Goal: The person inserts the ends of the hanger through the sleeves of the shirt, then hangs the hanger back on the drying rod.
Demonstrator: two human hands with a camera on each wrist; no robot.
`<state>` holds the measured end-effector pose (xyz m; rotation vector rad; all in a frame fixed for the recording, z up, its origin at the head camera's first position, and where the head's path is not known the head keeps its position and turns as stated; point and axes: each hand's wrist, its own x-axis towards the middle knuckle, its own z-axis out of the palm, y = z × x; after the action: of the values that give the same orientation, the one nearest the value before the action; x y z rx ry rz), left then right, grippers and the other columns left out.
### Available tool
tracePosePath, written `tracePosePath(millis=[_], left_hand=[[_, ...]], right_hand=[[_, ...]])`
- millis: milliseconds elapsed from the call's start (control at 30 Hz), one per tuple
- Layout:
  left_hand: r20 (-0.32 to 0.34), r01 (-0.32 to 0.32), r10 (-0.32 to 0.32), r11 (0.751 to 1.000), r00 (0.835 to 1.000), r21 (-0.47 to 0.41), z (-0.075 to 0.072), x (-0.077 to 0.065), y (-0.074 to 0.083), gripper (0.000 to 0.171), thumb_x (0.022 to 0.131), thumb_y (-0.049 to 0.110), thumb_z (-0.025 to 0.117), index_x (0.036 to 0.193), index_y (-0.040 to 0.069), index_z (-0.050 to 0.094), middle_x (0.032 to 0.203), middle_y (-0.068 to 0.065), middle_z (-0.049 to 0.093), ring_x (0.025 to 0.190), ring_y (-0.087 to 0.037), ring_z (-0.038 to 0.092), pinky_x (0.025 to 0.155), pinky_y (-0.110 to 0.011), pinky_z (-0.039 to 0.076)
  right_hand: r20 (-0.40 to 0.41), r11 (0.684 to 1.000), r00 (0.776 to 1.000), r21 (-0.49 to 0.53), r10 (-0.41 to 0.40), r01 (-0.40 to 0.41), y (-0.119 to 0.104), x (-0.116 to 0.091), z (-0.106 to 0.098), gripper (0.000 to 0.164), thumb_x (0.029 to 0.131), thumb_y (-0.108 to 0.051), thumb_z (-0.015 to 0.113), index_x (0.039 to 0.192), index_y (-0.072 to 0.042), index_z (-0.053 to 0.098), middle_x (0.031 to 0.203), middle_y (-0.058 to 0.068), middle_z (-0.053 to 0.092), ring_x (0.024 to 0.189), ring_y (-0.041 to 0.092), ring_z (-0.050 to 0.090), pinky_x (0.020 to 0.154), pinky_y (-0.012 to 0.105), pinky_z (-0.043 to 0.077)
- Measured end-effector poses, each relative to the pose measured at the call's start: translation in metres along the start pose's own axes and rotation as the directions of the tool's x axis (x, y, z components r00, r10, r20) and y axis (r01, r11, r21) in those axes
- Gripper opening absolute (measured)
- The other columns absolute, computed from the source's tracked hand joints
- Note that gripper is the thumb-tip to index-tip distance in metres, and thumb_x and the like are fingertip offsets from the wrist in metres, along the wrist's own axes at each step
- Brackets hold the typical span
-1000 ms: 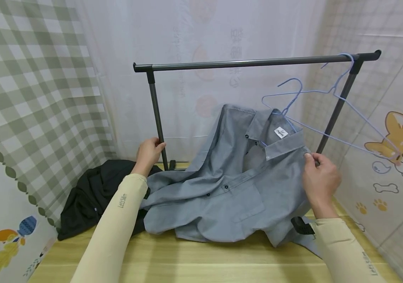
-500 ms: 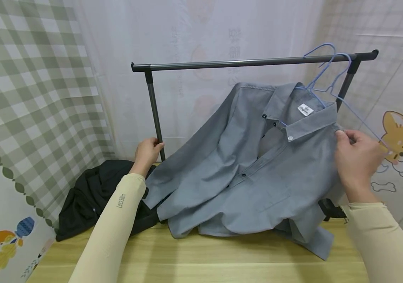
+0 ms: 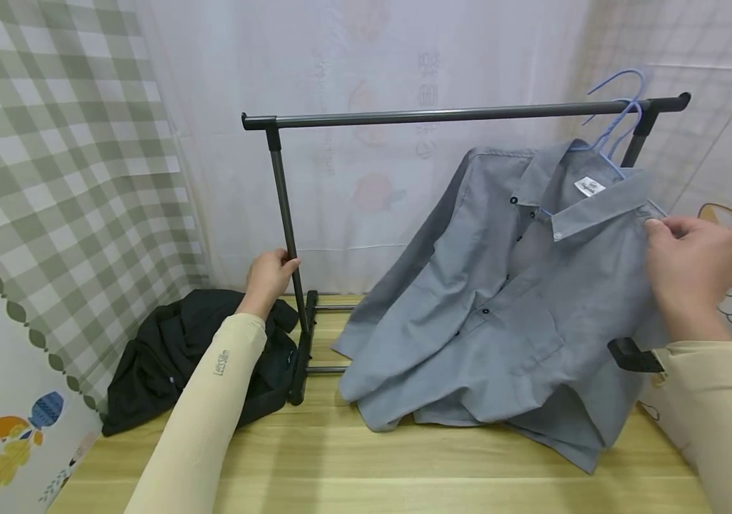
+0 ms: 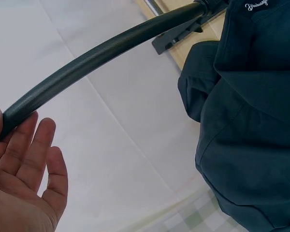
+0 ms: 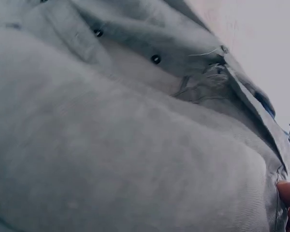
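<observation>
A grey button-up shirt (image 3: 468, 300) hangs on a blue wire hanger (image 3: 623, 121), its hook at the right end of the rack's top bar. My right hand (image 3: 693, 271) pinches the shirt at its shoulder seam; in the right wrist view the thumb (image 5: 289, 193) shows at that seam. The shirt's hem touches or nearly touches the table. With thumb and fingers, my left hand (image 3: 267, 280) holds the left upright post (image 3: 285, 207) of the dark metal rack. The left wrist view shows the post (image 4: 87, 60) between thumb and fingers.
A crumpled black garment (image 3: 173, 350) lies on the wooden table (image 3: 340, 464) beside the rack's left foot (image 3: 302, 364). Another blue hanger hook (image 3: 637, 107) sits on the top bar (image 3: 443, 115) close to the shirt's hanger. Curtains (image 3: 372, 57) surround the table.
My right hand has carried the shirt and its hanger rightward and up, from below the bar to its right end. The left hand has stayed on the post.
</observation>
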<state>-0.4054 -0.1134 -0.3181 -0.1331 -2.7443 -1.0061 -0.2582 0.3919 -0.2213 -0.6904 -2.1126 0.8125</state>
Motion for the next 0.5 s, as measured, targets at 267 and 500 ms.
tracePosePath(millis=[267,500], left_hand=[[0.009,0.031,-0.030,0.999,0.999,-0.012,0.002,0.000,0.001,0.037,0.105,0.031,0.052,0.123,0.001,0.063,0.115,-0.017,0.066,0.102,-0.032,0.061,0.086,-0.047,0.048],[0.013,0.036,-0.035,0.999,0.999,-0.016,0.000,0.000,0.002,0.036,0.105,0.031,0.052,0.123,0.001,0.063,0.115,-0.017,0.065,0.104,-0.033,0.060,0.088,-0.048,0.048]], right_hand=[[0.182,1.000,0.983,-0.020,0.016,-0.013,-0.001,-0.008,0.008,0.056,0.100,-0.045,0.044,0.133,-0.003,0.062,0.113,0.011,0.062,0.084,0.011,0.046,0.066,0.031,0.040],[0.221,0.998,0.975,-0.049,-0.028,0.040,0.000,-0.012,0.016,0.057,0.102,-0.043,0.043,0.131,0.002,0.062,0.124,0.026,0.061,0.096,0.026,0.048,0.070,0.037,0.036]])
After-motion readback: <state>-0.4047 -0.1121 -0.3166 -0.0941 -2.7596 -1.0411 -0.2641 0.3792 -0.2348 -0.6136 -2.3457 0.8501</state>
